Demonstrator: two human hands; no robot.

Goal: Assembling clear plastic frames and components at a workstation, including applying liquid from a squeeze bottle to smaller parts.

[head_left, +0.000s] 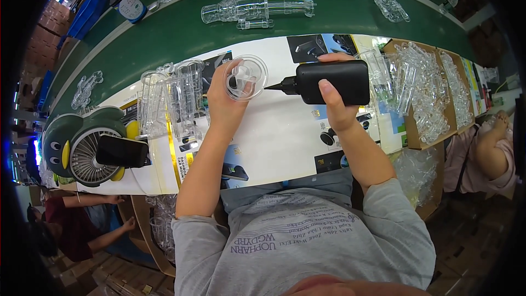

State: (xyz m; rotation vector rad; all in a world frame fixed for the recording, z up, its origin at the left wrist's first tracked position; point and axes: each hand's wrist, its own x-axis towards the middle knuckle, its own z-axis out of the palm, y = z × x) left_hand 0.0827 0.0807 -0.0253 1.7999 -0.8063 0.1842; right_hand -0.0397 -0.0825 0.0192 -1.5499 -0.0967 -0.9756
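Observation:
My left hand [225, 107] is wrapped round a clear plastic cylinder [257, 63], its round open end turned toward my right. Inside that end a clear inner part shows, with a small dark spot. In my right hand [341, 107] lies a black squeeze bottle [345, 79], tipped on its side. Its thin pointed nozzle [276, 86] reaches left, close to the cylinder's rim; whether it touches cannot be told. Beneath both hands is a printed cardboard sheet [274, 153]. Clear plastic cylinders [189, 90] stand grouped left of my left hand.
Cardboard boxes [446, 123] of small clear parts stand at the right. A clear assembled piece [257, 8] lies on the green bench [339, 8]. A penguin-shaped fan [82, 145] with a phone [121, 151] is at left. Other people sit on both sides.

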